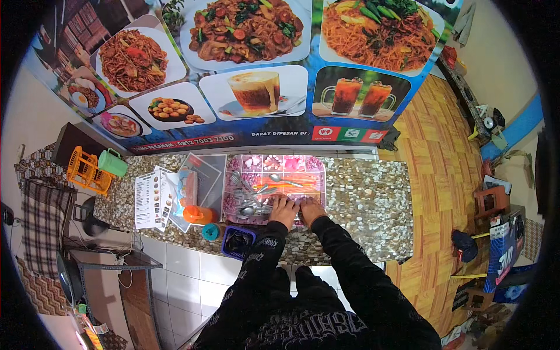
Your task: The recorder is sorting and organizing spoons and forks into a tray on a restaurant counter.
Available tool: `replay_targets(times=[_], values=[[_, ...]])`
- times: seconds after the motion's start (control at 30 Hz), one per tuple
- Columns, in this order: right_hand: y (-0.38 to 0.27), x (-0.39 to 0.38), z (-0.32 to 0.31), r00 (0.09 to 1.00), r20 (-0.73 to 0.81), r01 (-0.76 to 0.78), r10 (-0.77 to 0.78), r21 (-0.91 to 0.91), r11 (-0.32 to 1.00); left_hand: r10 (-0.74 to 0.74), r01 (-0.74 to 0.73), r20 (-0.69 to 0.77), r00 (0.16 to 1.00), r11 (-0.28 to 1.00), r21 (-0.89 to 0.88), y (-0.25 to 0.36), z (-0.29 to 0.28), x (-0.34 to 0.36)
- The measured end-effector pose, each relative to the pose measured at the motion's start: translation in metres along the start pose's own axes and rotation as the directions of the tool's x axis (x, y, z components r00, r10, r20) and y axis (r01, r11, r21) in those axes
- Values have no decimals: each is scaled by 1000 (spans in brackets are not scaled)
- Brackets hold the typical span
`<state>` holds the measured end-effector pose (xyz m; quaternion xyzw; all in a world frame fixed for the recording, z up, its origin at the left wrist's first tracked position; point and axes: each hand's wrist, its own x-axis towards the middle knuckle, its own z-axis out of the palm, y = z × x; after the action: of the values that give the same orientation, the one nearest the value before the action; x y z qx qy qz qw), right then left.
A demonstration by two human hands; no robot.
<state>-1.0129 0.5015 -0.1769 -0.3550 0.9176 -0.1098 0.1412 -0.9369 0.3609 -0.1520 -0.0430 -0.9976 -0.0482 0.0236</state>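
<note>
Tray (324, 182) on the counter (373, 204); left hand (283, 212) and right hand (312, 210) at its near side.
Likely light and stiff, its spoons (247, 209) slippery; best held by opposite rims. Whether either grip is clamped cannot be told.

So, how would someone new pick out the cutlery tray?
Below the large food banner, find the speckled counter. Near its middle, the cutlery tray lies under the left hand and right hand. Unlike the papers to its left, it is pink-patterned and divided into compartments.

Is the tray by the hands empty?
Not empty: the cutlery tray has metal spoons and thin orange sticks lying in its compartments.
</note>
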Motion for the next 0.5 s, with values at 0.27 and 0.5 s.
replay_targets(times=[0.27,0.5], values=[[-14,-3,-2,999,1,-52,52,-9,999,75,-71,-35,997,991,110,-10,24,-2],[11,-10,8,993,-90,69,-72,-30,997,99,-90,-53,994,984,153,-2,10,7]])
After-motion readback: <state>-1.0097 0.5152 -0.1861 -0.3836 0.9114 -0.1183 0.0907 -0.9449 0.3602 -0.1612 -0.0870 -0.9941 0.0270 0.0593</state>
